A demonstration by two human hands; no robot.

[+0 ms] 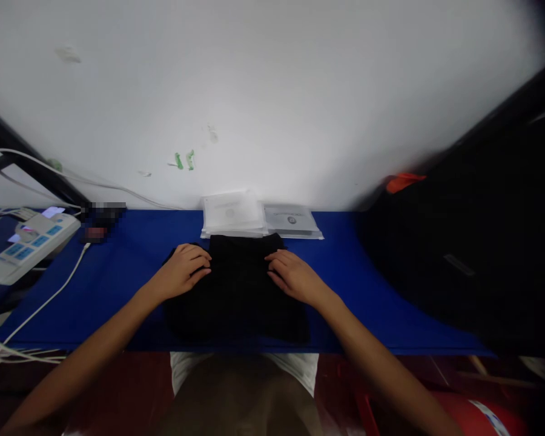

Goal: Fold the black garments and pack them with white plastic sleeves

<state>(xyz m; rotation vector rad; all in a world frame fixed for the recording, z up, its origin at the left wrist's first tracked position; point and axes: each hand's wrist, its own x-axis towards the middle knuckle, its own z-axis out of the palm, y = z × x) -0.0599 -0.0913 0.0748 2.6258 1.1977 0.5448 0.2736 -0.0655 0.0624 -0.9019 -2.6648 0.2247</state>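
Observation:
A black cloth garment [243, 297] lies partly folded on the blue-covered table in front of me. Its far part is narrower than the near part, and dark shading hides most of the folds. My left hand [185, 270] rests on its left side, fingers slightly bent and thumb apart from them. On the opposite side, my right hand [294, 276] lies on the cloth in much the same pose. Just beyond the garment are a stack of frosted white zip bags [233, 213] and a similar bag with dark contents [291, 221].
The blue table cover [340, 266] runs up to a white wall [277, 109]. A white power strip [31, 245] with cables is at the left, near a blurred dark object [100, 223]. A large black mass [463, 242] with an orange tab [404, 181] fills the right side.

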